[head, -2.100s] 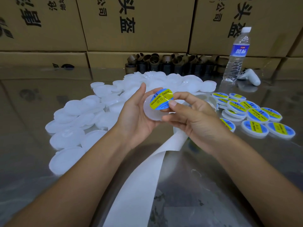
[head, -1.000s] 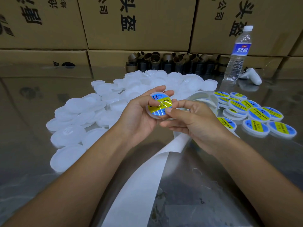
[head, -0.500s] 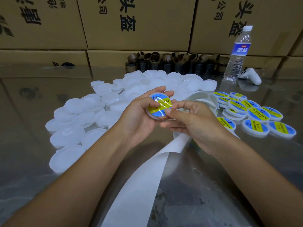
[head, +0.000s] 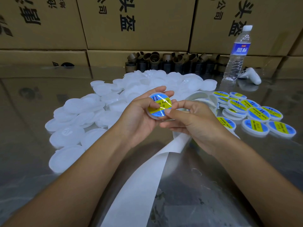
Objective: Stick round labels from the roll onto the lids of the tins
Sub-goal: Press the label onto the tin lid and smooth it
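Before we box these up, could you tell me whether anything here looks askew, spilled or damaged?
Nothing looks damaged or spilled. The label sits inside the rim of the lid in the left hand. Only the spent backing strip is untidy, trailing loose across the table to the near edge.

— The desk (head: 213, 185)?
— Polished metal, mirror-glossy. The far boxes (head: 147, 22) are matt brown cardboard.
— And the lids (head: 77, 105) on the left?
— Frosted white plastic. The label (head: 162, 103) is glossy film; the near backing strip (head: 139, 185) is smooth matt paper.
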{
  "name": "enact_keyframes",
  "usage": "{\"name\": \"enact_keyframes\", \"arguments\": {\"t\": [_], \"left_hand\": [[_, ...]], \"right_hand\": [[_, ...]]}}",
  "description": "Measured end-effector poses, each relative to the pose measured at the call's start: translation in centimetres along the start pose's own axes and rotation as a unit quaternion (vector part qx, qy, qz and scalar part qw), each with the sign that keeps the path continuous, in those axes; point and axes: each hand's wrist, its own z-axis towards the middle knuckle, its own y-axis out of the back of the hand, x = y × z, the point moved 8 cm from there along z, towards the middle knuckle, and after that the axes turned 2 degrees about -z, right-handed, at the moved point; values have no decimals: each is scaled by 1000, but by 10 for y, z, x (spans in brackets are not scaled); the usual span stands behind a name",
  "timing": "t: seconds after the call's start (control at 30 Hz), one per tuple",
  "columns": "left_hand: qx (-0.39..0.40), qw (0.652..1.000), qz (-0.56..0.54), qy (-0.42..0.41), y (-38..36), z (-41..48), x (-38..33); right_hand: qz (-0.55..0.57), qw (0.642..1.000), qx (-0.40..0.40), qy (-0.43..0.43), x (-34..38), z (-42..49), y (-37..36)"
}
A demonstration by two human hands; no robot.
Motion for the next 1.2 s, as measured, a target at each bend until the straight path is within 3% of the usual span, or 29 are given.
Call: {"name": "enact_keyframes", "arguments": {"t": [0.5, 0.83, 1.2], "left_hand": [[10, 1000, 27, -10, 0, 0, -1], [50, 997, 58, -28, -8, -3, 0], [75, 995, 67, -20, -12, -3, 5]], "right_hand": [[-2, 1000, -2, -6, 1, 0, 0], [-8, 999, -48, -3, 0, 1, 8], [-192, 966, -122, 120, 12, 0, 16]]}}
